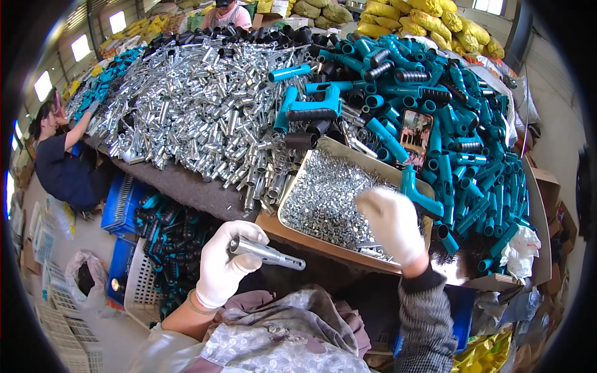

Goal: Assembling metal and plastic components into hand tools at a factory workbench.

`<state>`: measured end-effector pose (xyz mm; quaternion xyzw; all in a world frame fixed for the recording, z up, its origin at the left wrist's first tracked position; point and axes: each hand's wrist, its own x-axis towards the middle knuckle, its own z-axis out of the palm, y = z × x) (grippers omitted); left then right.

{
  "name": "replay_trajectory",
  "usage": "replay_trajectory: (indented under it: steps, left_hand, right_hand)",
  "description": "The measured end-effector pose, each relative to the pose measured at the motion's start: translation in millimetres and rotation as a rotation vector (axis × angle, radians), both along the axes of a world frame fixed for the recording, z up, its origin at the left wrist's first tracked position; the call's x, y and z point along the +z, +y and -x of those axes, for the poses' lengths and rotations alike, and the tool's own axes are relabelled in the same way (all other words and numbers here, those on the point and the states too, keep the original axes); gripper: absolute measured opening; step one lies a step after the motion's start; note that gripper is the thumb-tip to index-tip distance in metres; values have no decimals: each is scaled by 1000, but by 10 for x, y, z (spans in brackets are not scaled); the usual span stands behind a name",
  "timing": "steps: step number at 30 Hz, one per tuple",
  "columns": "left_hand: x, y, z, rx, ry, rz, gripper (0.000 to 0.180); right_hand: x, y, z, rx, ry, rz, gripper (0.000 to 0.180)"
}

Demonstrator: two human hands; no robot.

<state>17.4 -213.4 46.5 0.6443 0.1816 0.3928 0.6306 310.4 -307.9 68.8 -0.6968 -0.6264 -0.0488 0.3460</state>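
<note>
My left hand [225, 264] grips the metal tube [267, 253] level; my right hand [392, 225], loosely curled, picks one small nut from the tray [323, 198].

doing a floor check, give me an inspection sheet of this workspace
surface: dark table, mostly buried under parts
job's things: silver metal tube; metal tray of small silver fasteners
clutter: heap of silver tubes, pile of teal handles, phone propped among them
hands: gloved left hand grips the tube; gloved right hand over the tray, what it holds cannot be told
cables: nothing seen
surroundings: blue crate, white basket, yellow sacks, seated co-worker
</note>
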Motion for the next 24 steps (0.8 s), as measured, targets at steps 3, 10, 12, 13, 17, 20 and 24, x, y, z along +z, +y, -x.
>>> replay_trajectory:
  steps: [3,10,12,13,17,20,24]
  left_hand:
    - [-70,-23,11,37,41,-84,49]
    - [-180,-70,160,79,72,-7,41]
    - [-188,-54,187,82,78,-8,41]
    - [-193,-46,201,92,80,-24,40]
    - [-202,-16,205,126,40,-78,38]
    - [-192,-8,193,127,45,-17,34]
    - [-172,18,1,116,-42,137,28]
  right_hand:
    - [23,485,-398,-52,-105,44,18]
    - [141,1056,-221,-138,-131,294,37]
    - [98,1112,-206,-156,-162,346,38]
    - [83,1088,-234,-157,-163,346,38]
    - [91,781,-318,-163,-128,198,32]
    - [118,453,-379,-178,-51,177,25]
    - [-28,67,-360,-244,203,60,21]
